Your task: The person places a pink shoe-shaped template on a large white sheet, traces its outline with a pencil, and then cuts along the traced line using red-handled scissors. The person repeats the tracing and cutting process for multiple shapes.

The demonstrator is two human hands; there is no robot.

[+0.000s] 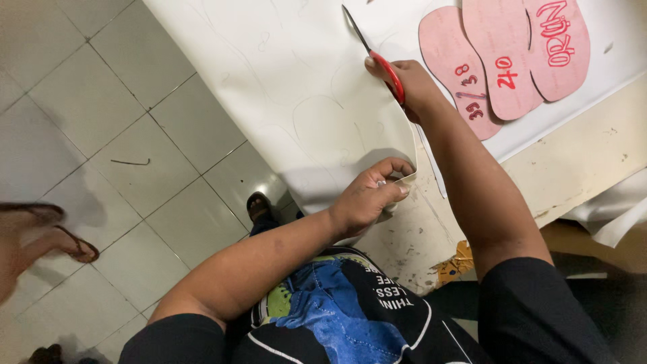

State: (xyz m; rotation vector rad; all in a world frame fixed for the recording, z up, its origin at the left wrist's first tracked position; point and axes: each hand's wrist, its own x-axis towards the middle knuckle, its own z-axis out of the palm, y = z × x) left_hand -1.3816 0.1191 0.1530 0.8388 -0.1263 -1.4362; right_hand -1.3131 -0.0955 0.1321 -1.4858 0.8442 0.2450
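A large white sheet (pixel 290 87) with faint traced sole outlines lies on a worn table and hangs over its edge. My right hand (pixel 412 87) grips red-handled scissors (pixel 377 57) whose blades point up along a cut in the sheet. Below it, my left hand (pixel 369 197) pinches the cut edge of the sheet near the table's edge and holds it up.
Three pink sole-shaped templates (pixel 502 57) with red markings lie on the sheet at the upper right. The scuffed table (pixel 579 162) edge runs diagonally. Grey tiled floor (pixel 101 121) spreads to the left, where another person's sandalled foot (pixel 47 236) stands. My own foot (pixel 259 205) shows under the sheet.
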